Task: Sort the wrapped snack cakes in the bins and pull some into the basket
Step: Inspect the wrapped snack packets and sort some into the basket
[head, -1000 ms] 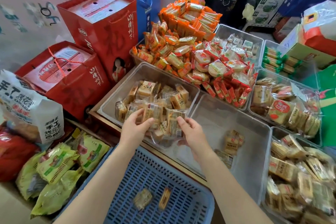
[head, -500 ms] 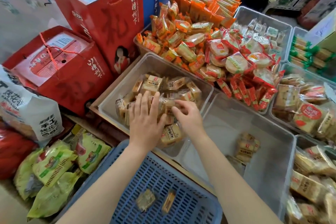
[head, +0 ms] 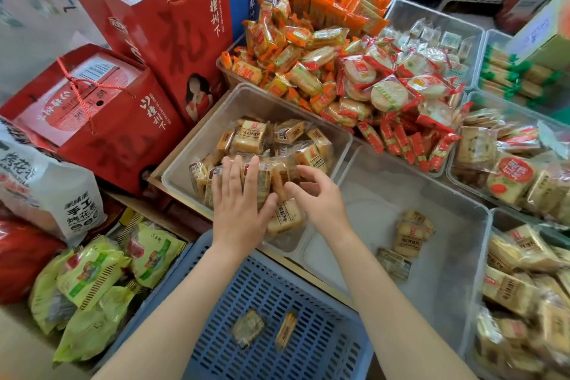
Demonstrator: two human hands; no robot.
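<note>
A clear plastic bin (head: 197, 148) holds a heap of wrapped tan snack cakes (head: 249, 140). My left hand (head: 240, 200) lies flat with straight fingers on the near side of that heap. My right hand (head: 317, 197) sits at the heap's right edge, fingers loosely curved beside the cakes with nothing plainly gripped. The blue slatted basket (head: 311, 358) stands below my arms with two wrapped cakes (head: 248, 328) on its floor. The clear bin to the right (head: 456, 281) holds a few more of the same cakes (head: 411, 236).
Red gift boxes (head: 148, 12) stand left of the bins. Orange and red wrapped crackers (head: 333, 49) pile up behind. Another bin of tan cakes (head: 524, 284) sits at the far right. Green snack bags (head: 89, 281) and a white bag (head: 40, 191) lie at lower left.
The view has tilted down and closer. My left hand went from pinching at the heap's near edge to lying flat on it. My right hand stayed at the heap's right edge.
</note>
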